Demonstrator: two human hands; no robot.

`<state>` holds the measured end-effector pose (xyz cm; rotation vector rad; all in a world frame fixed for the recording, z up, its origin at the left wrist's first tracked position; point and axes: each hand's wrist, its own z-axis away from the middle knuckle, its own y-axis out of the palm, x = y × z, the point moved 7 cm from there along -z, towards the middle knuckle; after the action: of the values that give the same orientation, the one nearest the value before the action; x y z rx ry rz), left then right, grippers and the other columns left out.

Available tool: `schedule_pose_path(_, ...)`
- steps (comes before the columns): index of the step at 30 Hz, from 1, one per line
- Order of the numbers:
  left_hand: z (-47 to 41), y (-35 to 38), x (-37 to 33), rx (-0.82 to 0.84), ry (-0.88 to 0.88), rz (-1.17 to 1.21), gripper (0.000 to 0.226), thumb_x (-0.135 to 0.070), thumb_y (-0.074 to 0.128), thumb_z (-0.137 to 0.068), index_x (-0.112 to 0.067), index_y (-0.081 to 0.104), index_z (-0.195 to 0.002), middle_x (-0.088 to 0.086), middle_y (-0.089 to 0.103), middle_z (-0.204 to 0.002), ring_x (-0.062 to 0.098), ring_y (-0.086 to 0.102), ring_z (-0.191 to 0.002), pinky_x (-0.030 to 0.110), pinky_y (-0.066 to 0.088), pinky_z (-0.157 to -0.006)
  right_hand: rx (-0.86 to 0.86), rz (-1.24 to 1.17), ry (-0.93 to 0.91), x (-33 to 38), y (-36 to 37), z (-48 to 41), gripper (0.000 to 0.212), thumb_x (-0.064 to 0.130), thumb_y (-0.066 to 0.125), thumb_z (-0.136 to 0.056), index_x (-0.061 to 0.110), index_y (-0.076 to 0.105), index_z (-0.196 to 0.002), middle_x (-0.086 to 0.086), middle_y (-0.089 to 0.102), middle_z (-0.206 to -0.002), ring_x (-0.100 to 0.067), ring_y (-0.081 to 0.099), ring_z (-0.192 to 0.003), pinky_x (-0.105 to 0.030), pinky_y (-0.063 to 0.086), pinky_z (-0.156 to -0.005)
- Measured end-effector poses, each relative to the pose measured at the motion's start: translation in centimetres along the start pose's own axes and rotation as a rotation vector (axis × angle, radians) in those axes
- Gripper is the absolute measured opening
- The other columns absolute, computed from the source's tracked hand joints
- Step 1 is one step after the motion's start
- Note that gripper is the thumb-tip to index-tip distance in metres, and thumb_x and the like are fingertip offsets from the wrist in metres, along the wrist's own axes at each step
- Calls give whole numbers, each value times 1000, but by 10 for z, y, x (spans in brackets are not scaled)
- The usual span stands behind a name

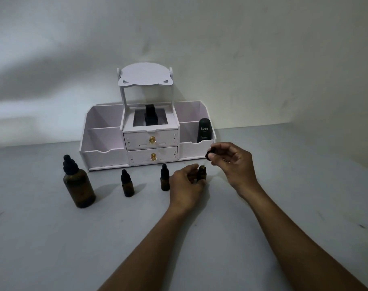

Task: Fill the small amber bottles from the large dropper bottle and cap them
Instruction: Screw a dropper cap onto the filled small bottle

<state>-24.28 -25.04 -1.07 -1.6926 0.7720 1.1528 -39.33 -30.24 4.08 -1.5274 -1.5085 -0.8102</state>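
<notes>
Left hand [185,186] grips the uncapped small bottle [202,175]; right hand [234,162] pinches its dropper cap [209,154] just above. One capped bottle [164,181], a second capped bottle [127,185] and the large dropper bottle [79,185] stand leftward on the grey table [52,238], white organizer [104,158] behind.

Taking the organizer [104,157] as my mark: the big bottle [79,186] stands before its left bin, the first vial [127,184] before the drawers' left edge, the second vial [165,179] before their right part, and the open vial [202,174] before its right bin, with the cap [208,154] just above. A tube [204,130] stands in its right front bin.
</notes>
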Motion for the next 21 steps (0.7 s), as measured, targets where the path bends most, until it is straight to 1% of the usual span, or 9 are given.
schedule_pose_path(2, 0, 0, 0, -5, 13, 5, 51, -3, 73, -88, -11, 61, -138, 3, 71, -127, 1, 61, -98, 6, 40, -87, 36, 57, 5, -2, 5, 0, 20, 9, 78, -84, 16, 74, -102, -2, 77, -95, -17, 74, -89, -35, 61, -84)
schedule_pose_path(4, 2, 0, -2, 4, 22, 21, 48, -3, 72, -89, -13, 64, -135, 1, 72, -124, 2, 63, -99, 11, 44, -93, 74, 108, 0, -5, 10, 1, 19, 12, 80, -82, 21, 75, -99, 2, 76, -94, -13, 73, -89, -32, 61, -85)
schedule_pose_path(8, 5, -2, -6, -7, 61, 50, 36, -2, 71, -89, -18, 72, -122, -3, 76, -111, 3, 68, -94, 21, 53, -97, 109, 241, -4, -12, 17, 5, 21, 21, 82, -81, 17, 76, -101, 5, 76, -94, -7, 72, -87, -19, 56, -77)
schedule_pose_path(12, 4, -2, -5, -12, 65, 54, 34, -4, 72, -89, -19, 74, -119, -3, 77, -112, 7, 70, -98, 25, 56, -97, 85, 249, 10, -17, 17, 7, 29, 26, 83, -79, 18, 75, -105, 5, 75, -97, -6, 71, -88, -15, 56, -73)
schedule_pose_path(15, 5, 0, -4, -3, 68, 58, 36, -5, 71, -90, -19, 73, -123, -4, 76, -116, 4, 68, -99, 21, 54, -95, 111, 202, -19, -15, 20, 9, 35, 16, 78, -84, 22, 71, -118, 6, 74, -108, -8, 70, -99, -21, 59, -81)
schedule_pose_path(17, 4, 0, -3, -5, 70, 61, 37, -5, 71, -90, -19, 72, -124, -5, 75, -116, 1, 68, -96, 16, 53, -93, 117, 211, -36, -15, 21, 10, 34, 8, 75, -85, 21, 73, -116, 4, 75, -108, -10, 71, -96, -23, 60, -82)
schedule_pose_path(19, 3, -1, -4, -7, 79, 52, 36, -4, 71, -89, -19, 73, -123, -5, 76, -114, -5, 66, -88, 6, 50, -85, 89, 236, -42, -15, 20, 10, 32, 9, 79, -82, 20, 75, -111, 4, 76, -102, -8, 71, -89, -22, 58, -79)
schedule_pose_path(20, 2, -2, -5, -12, 87, 48, 36, -4, 71, -89, -19, 74, -121, -5, 76, -113, -5, 65, -87, 6, 52, -85, 77, 240, -44, -15, 20, 9, 33, 11, 82, -80, 20, 75, -110, 5, 75, -99, -8, 70, -87, -21, 57, -77)
schedule_pose_path(21, 2, -2, -5, -18, 93, 46, 35, -4, 71, -89, -18, 74, -121, -4, 76, -113, -3, 66, -88, 11, 54, -88, 74, 238, -45, -15, 20, 9, 36, 14, 84, -77, 21, 74, -111, 6, 74, -98, -7, 69, -87, -20, 57, -76)
